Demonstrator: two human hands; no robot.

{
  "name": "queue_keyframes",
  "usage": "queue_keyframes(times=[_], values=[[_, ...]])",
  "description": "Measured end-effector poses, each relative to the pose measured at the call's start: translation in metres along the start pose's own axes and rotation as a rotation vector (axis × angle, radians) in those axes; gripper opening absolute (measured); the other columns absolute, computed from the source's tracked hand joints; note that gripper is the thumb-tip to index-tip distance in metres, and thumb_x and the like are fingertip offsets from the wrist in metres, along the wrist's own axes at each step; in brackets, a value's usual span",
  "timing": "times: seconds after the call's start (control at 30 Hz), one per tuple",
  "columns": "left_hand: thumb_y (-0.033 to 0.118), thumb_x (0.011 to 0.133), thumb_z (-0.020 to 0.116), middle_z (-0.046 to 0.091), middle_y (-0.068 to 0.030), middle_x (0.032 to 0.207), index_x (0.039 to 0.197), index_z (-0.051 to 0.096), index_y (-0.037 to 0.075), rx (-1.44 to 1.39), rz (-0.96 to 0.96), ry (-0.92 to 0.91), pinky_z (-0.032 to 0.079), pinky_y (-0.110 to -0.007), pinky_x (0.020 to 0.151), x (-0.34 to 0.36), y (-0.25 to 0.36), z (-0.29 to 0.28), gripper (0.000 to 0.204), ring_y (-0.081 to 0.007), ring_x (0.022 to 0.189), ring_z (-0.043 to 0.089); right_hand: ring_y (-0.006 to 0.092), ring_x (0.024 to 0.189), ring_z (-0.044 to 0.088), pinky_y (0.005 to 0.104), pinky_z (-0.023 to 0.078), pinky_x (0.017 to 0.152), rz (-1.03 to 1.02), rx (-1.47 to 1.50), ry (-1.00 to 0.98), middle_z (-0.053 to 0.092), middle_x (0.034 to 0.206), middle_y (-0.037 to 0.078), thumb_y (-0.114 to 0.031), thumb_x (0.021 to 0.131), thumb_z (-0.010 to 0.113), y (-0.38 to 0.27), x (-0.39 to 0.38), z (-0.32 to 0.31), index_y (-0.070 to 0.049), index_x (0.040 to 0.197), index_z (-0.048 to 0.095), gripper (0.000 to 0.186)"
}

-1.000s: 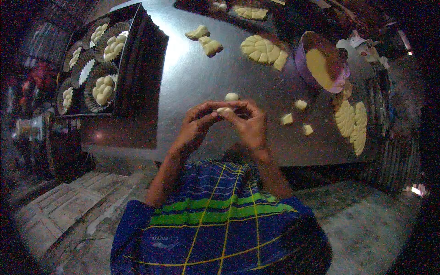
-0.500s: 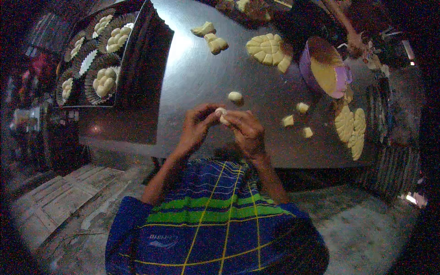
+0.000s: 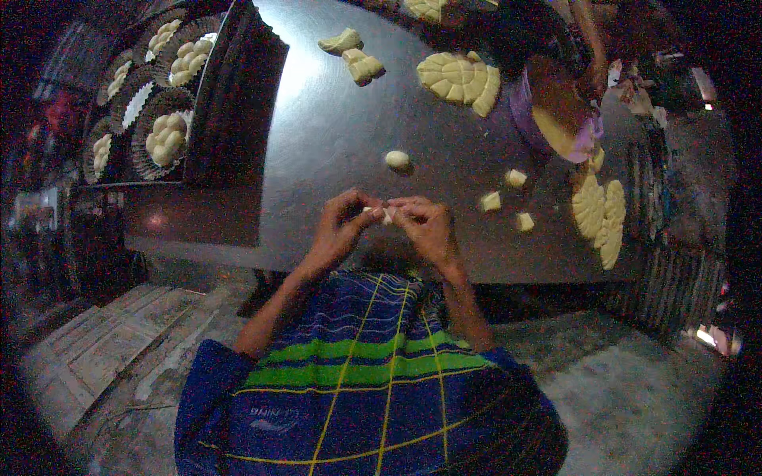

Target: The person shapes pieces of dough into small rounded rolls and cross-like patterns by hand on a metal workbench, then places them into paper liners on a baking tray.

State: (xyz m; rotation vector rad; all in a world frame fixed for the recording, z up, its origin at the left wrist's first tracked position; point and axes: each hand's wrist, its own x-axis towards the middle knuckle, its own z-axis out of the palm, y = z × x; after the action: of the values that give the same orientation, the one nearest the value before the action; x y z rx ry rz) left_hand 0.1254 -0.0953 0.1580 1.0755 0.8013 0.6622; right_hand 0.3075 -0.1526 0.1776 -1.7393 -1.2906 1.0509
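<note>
My left hand (image 3: 341,227) and my right hand (image 3: 429,232) meet low over the steel table, fingertips closed on a small pale piece of dough (image 3: 387,216) that they partly hide. A rounded dough ball (image 3: 397,159) rests just beyond my fingers. Three small dough cubes (image 3: 492,201) sit to the right of my right hand.
A dark tray (image 3: 184,151) of dough clusters in paper cups is at the left. Shaped dough pieces (image 3: 458,79) lie at back and right (image 3: 591,210). A purple bowl (image 3: 525,111) holds yellow contents; another person's hand (image 3: 594,75) is beside it. The table's edge (image 3: 540,278) runs before me.
My hands have lowered slightly toward me from the dough ball, turning the piece between their fingertips. The other person's arm has come into view at the back right, down toward the bowl.
</note>
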Motion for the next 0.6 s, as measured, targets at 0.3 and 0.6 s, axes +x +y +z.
queue_keyframes(times=[0.3, 0.6], values=[[0.001, 0.081, 0.067, 0.067, -0.0069, 0.101, 0.135, 0.041, 0.008, -0.266, -0.082, -0.179, 0.047, -0.034, 0.093, 0.017, 0.005, 0.0, 0.061, -0.018, 0.1, 0.062, 0.017, 0.095, 0.066, 0.0325, 0.052, 0.085, 0.208, 0.418, -0.076, 0.069, 0.104, 0.007, -0.009, 0.085, 0.071, 0.008, 0.012, -0.003, -0.002, 0.1, 0.069, 0.017], [0.012, 0.08, 0.067, 0.063, -0.0129, 0.117, 0.138, 0.041, 0.007, -0.477, 0.095, 0.027, 0.044, -0.04, 0.101, 0.041, -0.007, -0.023, 0.064, -0.0242, 0.112, 0.059, 0.0237, 0.099, 0.065, 0.0356, 0.051, 0.09, -0.154, -0.135, 0.094, 0.069, 0.107, 0.008, -0.003, 0.082, 0.068, 0.044, 0.046, -0.004, -0.002, 0.101, 0.068, 0.019]])
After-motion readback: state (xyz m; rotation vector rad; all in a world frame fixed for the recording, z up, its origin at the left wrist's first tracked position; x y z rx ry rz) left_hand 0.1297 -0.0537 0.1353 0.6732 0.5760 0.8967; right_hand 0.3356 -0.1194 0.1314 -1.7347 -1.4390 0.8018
